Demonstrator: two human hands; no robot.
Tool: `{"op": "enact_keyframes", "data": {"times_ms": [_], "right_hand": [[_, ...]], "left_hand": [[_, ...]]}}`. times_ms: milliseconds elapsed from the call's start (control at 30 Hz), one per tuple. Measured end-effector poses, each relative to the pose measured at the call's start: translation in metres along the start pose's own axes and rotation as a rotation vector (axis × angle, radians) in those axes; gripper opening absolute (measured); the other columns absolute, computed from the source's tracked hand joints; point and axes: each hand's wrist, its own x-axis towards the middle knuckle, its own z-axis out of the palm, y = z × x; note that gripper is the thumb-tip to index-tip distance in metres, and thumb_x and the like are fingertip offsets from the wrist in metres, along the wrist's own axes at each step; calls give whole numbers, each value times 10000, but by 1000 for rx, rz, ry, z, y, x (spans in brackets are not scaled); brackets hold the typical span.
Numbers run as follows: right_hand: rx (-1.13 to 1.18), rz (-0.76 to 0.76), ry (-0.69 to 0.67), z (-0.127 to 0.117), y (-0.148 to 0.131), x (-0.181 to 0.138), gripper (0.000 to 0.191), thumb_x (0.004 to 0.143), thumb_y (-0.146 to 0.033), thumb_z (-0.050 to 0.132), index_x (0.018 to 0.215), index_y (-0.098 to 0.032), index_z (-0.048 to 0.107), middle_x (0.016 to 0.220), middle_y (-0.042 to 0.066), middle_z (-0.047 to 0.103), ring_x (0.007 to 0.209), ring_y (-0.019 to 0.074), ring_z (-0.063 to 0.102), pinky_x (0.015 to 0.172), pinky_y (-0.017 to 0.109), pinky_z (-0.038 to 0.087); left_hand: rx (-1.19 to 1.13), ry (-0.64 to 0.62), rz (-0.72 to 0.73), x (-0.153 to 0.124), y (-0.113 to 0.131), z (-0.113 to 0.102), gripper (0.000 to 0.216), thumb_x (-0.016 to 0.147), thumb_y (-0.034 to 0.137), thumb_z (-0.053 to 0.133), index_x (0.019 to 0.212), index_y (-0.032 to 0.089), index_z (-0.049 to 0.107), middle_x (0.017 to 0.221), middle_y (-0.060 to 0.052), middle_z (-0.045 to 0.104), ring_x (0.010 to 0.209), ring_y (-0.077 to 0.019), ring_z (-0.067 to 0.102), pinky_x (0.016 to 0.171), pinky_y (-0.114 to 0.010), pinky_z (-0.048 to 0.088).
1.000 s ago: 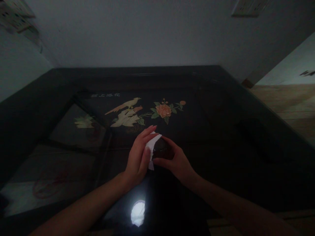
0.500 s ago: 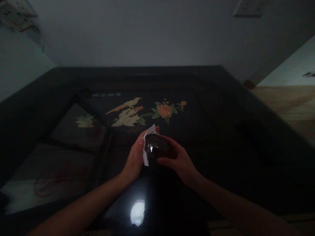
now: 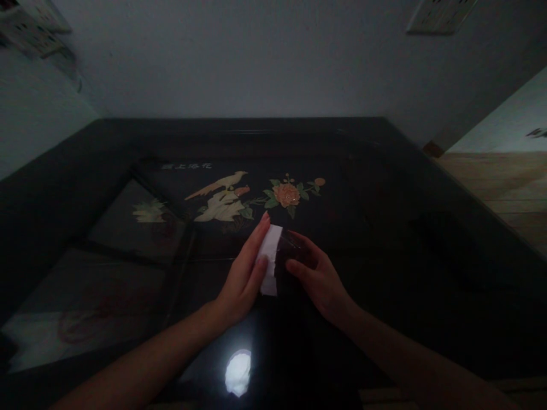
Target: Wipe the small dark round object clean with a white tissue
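Observation:
My left hand (image 3: 245, 272) is closed on a folded white paper tissue (image 3: 270, 259), thumb on the near face and fingers along its far side. The tissue is pressed against the left side of a dark, glossy, round glass-like vessel (image 3: 289, 246). Around the right side of that vessel my right hand (image 3: 318, 276) is wrapped, with the thumb in front and fingers behind. Much of the vessel blends into the dark background, so its exact kind is hard to make out. Both hands are above a shiny black table (image 3: 363, 188).
Inlaid in the tabletop are a bird (image 3: 222, 185) and a pink flower (image 3: 287, 195). A bright lamp reflection shows near the front edge. Pale walls (image 3: 248, 62) meet the table behind and at left, with sockets (image 3: 442, 16) above. Wooden floor (image 3: 504, 182) lies right.
The vessel has turned and shifted slightly right, so its round top faces me less. More of the tissue's flat white face now shows, and my left fingers have straightened along it.

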Motion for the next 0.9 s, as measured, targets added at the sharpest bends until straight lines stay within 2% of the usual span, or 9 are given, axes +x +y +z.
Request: {"op": "enact_keyframes", "data": {"times_ms": [133,300,367,500,567,667,767,833,900], "right_hand": [[-25,16,-26,2,4,-2,629,526,-215,874,1099,-272,621,1131,28,686,1063,244,630,992,435,460],[39,20,21,2,2,-2,547,598,-318,845,1097,-241,635,1123,52,693,1083,256,621,1019,449,435],[68,13,24,2,0,-1,531,617,-339,834,1097,-226,637,1123,60,693,1091,255,616,1030,449,424],[99,-11,24,1,-2,3,467,642,-344,817,1059,-214,655,1100,58,696,1083,246,617,1036,447,415],[105,-23,30,1,-3,4,448,648,-350,813,1048,-215,661,1108,57,692,1090,245,614,1041,445,409],[106,-37,26,0,-5,4,422,655,-375,806,1022,-215,671,1129,54,688,1092,244,615,1056,443,397],[86,-49,24,-1,-6,4,393,673,-390,790,1006,-215,677,1144,54,683,1098,240,614,1070,443,387],[78,-62,26,-1,-6,4,390,678,-387,786,1013,-221,675,1152,56,678,1107,241,609,1073,449,386],[76,-67,26,-1,-6,3,398,677,-378,789,1026,-226,672,1157,57,674,1116,243,605,1074,453,384]], "left_hand": [[-189,68,-180,2,-1,1,503,982,433,264,1430,227,366,1512,-62,353,1370,-232,360,1162,-407,240],[-94,29,-86,-1,-2,3,553,953,412,396,1467,243,284,1554,-51,258,1427,-222,242,1189,-382,157],[-47,11,-77,0,0,3,569,942,375,441,1470,248,274,1558,-48,246,1426,-223,243,1187,-378,155],[-53,81,-161,3,2,0,493,944,381,434,1410,224,403,1479,-55,411,1356,-233,380,1139,-361,265],[-100,176,-226,5,0,-3,447,939,416,435,1330,211,505,1362,-60,546,1242,-237,502,1060,-336,363],[-192,313,-317,9,-8,-9,414,923,471,447,1173,181,604,1093,-59,678,941,-209,627,826,-284,474],[-188,372,-356,12,-16,-17,379,899,502,477,993,172,638,805,-17,653,676,-151,570,595,-231,425],[-143,350,-351,14,-15,-20,376,892,516,480,941,177,633,733,1,606,629,-138,524,557,-225,394],[-108,307,-327,15,-11,-20,376,893,519,473,980,187,626,781,-2,607,663,-141,527,585,-228,405]]}}
